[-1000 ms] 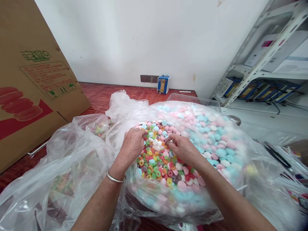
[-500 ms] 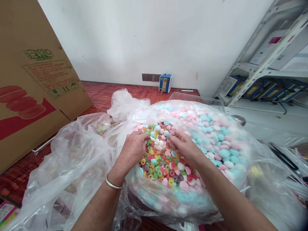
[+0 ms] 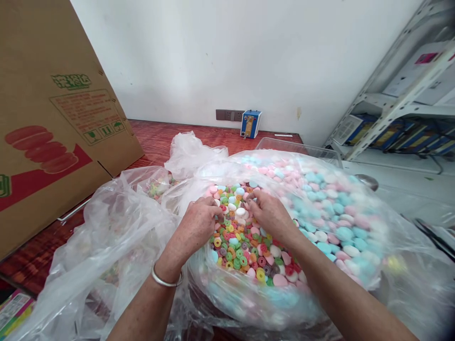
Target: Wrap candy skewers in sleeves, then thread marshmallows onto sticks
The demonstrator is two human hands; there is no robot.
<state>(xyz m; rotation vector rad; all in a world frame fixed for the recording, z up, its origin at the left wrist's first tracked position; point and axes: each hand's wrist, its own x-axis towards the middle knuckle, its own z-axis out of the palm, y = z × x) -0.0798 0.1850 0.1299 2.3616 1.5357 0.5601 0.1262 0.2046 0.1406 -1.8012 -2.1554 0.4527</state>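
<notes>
The fingers of both hands were bunched together, tips pressed down among the small ring sweets point(image 3: 237, 246), seemingly pinching at pieces, though what each tip held could not be told. The left hand point(image 3: 199, 222) and right hand point(image 3: 272, 215) nearly met over the heap, which lay on top of pink, blue and white sweets point(image 3: 327, 218). These filled a clear bag point(image 3: 117, 237), its mouth folded back so the hands could reach in. The bag sat on the counter point(image 3: 152, 142), beside a leaning carton point(image 3: 53, 123).
</notes>
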